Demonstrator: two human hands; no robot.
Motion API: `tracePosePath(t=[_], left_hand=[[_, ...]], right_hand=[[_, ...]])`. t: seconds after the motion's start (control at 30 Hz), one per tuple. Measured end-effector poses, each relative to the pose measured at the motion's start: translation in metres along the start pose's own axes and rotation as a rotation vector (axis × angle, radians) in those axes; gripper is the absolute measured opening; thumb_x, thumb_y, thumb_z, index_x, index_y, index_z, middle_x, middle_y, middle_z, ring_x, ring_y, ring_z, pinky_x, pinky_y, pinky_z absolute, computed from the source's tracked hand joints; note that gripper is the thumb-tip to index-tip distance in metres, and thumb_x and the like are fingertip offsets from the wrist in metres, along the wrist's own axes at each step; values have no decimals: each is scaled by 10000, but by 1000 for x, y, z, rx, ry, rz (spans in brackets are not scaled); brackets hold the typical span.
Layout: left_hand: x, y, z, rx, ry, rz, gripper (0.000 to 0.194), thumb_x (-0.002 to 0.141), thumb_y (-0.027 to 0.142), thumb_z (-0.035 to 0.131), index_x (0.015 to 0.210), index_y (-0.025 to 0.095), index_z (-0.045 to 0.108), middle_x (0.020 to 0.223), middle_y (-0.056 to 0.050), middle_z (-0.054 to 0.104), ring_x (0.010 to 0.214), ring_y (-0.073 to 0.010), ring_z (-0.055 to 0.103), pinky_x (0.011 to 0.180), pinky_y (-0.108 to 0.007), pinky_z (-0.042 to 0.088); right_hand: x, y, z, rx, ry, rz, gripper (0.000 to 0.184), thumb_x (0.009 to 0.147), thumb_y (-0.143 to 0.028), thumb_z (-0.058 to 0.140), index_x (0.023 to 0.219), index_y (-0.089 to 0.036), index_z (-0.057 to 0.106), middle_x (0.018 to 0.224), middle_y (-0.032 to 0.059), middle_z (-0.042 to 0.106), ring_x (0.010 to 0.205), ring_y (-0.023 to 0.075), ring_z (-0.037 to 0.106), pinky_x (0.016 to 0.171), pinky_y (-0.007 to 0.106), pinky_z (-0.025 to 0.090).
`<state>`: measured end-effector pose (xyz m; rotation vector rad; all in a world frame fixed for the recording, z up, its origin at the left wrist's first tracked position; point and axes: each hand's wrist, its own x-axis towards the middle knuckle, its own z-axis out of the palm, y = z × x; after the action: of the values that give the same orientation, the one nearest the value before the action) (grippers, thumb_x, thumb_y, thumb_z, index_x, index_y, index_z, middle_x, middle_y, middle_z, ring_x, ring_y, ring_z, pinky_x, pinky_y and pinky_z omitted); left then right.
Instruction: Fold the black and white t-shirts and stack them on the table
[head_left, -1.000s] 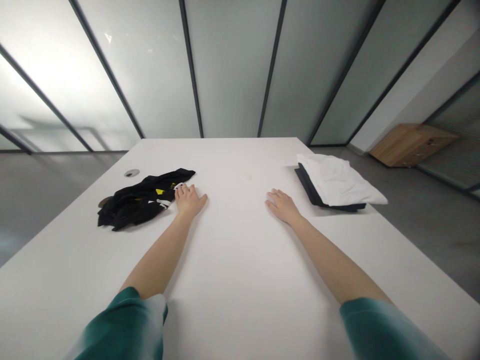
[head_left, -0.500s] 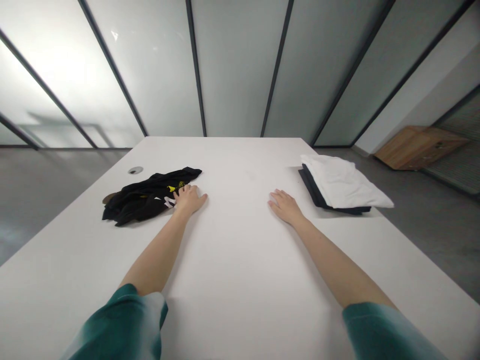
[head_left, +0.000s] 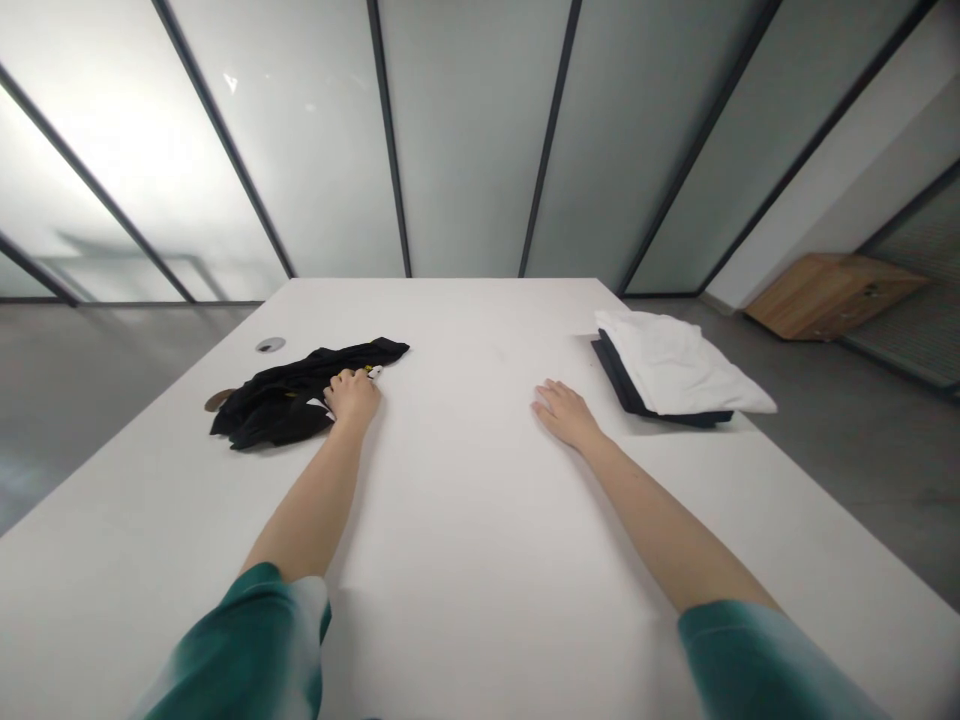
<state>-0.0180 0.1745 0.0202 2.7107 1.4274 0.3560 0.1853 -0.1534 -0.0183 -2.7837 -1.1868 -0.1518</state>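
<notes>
A crumpled black garment (head_left: 281, 395) with small yellow and white print lies on the left of the white table (head_left: 465, 520). My left hand (head_left: 352, 396) is closed on its right edge, the fingers curled into the cloth and partly hidden by it. My right hand (head_left: 566, 413) lies flat on the tabletop, right of the middle, with its fingers spread and nothing in them. To the right of that hand, apart from it, is a folded white cloth (head_left: 667, 365) on top of a folded black cloth (head_left: 622, 380).
A round grey cable-hole cover (head_left: 271, 344) is set in the tabletop at the far left. A brown flat thing (head_left: 218, 400) pokes out beside the black garment. Frosted glass panels (head_left: 465, 140) stand beyond the table, and a wooden cabinet (head_left: 832, 295) is on the floor at right.
My left hand has shifted slightly left and its fingers have closed on the black garment, bunching its right edge. My right hand stays in place on the table.
</notes>
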Motion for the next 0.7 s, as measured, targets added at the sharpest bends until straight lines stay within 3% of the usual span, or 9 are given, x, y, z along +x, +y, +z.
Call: tracePosePath(t=[0.13,0.23,0.33,0.4,0.53,0.57,0.6,0.7], left_hand=[[7,-3,-2,-210,-10,-46,399,938,238,358,1213,168,639,1258,-178,647,1172,-348,578,944,-481,458],[5,8,4,-425,-42,23,375,954,258,370,1219,189,626,1177,-116,697,1125,-291,617,935,-409,474],[-13,32,12,-608,-152,237,331,935,268,432,1165,175,651,1088,-82,722,1052,-256,646,923,-369,486],[-33,52,14,-710,-293,436,299,906,260,480,1117,173,673,1088,-76,727,1034,-245,653,925,-361,492],[-72,85,5,-908,-648,904,214,887,307,552,995,190,695,1180,-77,714,1098,-221,648,954,-328,493],[-78,89,1,-943,-644,955,215,899,320,541,982,191,692,1181,-81,712,1096,-216,651,953,-327,496],[-81,91,-3,-954,-568,959,223,911,323,523,983,191,688,1169,-84,713,1088,-214,653,958,-335,496],[-76,88,-8,-768,-136,767,237,915,297,503,1035,199,682,1136,-89,708,1103,-236,631,1020,-402,457]], right_hand=[[0,0,0,14,4,-3,460,991,-387,388,1361,-191,579,1500,132,487,1389,305,432,1124,457,357],[1,1,4,33,20,-9,449,983,-381,404,1351,-202,588,1491,131,499,1378,311,443,1117,478,361],[2,2,8,76,58,-11,442,962,-367,432,1328,-186,604,1465,144,523,1357,327,461,1098,491,377],[3,4,9,137,130,-21,432,935,-345,461,1296,-170,621,1420,160,560,1319,335,489,1074,498,395],[4,12,3,318,459,-43,396,871,-236,453,1205,-161,652,1245,151,661,1195,313,553,1044,493,407],[4,14,1,359,537,-44,391,863,-212,434,1180,-168,659,1199,140,677,1166,303,565,1041,487,407],[3,16,-1,396,587,-48,388,861,-198,415,1158,-177,665,1161,129,689,1140,294,576,1033,479,412],[2,16,-2,483,533,-84,387,891,-203,376,1137,-202,675,1118,104,707,1075,269,610,986,444,452]])
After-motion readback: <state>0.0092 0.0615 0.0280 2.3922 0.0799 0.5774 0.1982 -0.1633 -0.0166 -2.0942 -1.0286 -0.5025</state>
